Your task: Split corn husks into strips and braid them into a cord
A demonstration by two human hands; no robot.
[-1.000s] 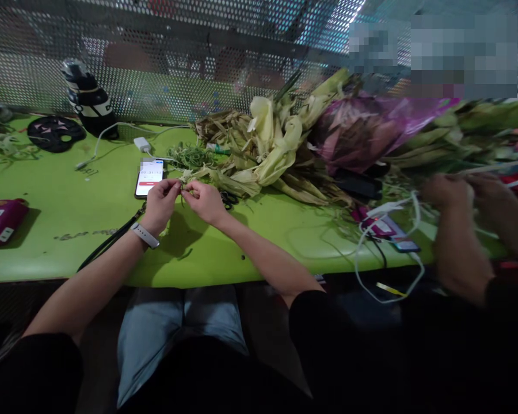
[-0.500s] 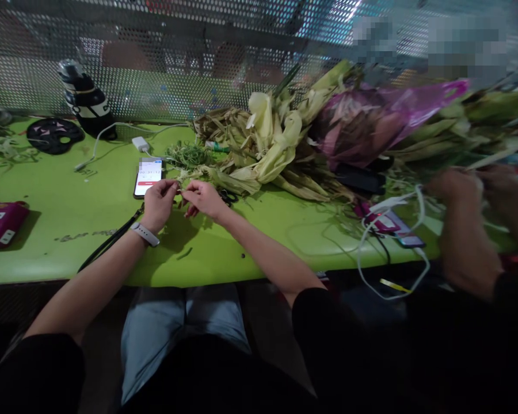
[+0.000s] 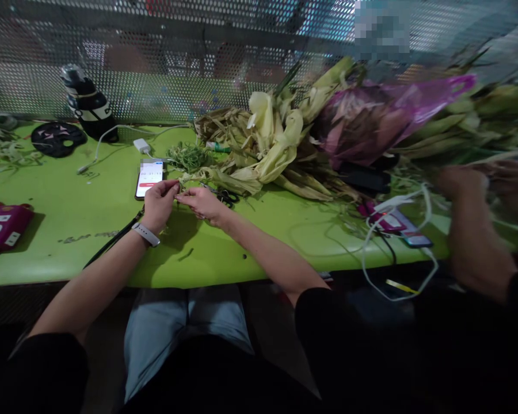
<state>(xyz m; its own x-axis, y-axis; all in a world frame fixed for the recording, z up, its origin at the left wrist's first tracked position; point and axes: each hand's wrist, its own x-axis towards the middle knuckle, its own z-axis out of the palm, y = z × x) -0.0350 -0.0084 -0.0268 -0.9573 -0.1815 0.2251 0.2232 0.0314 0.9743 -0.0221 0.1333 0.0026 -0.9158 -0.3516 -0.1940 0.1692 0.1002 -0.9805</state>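
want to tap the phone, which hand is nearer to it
Left. The left hand sits just below the phone, almost at its lower edge; the right hand is further right, beyond the left fingertips. Both pinch a thin strip between them.

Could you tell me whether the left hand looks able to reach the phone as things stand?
Probably yes: the phone lies flat just beyond the left hand, nothing on it or between them. However, its fingers pinch a thin green strip shared with the right hand, so they are not free.
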